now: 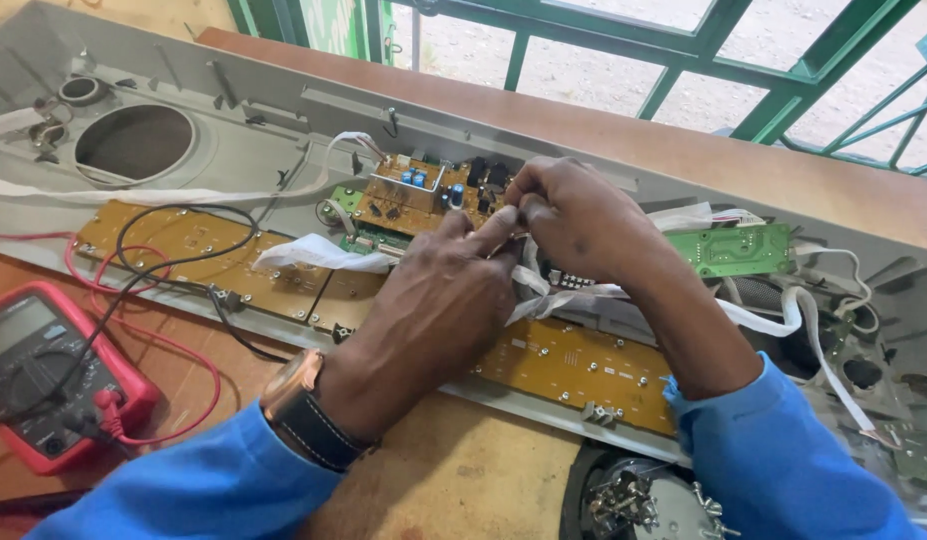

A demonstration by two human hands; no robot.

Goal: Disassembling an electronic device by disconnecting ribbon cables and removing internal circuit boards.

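Our left hand (433,310) is lying palm-down over the middle of the opened grey plastic housing (263,120), fingers together and stretched forward so the tips meet the right hand (573,220) just ahead of it. The right one is curled tight, fingertips pinched on what looks like the end of a white ribbon cable (323,252); we can't tell exactly how much of it is in the pinch because the knuckles hide it. Left fingers seem to press on the same strip rather than clamp it.

The ribbon runs roughly sideways under both hands, one tail trailing out left of the left hand, another going right and down past the right wrist. Right hand's clearly the nearer one to the cable end. Just beyond the fingertips sits the small brown circuit board (413,195), and a green board (733,250) is off to the right. The red multimeter (43,375) with its leads sits well left of the left wrist.
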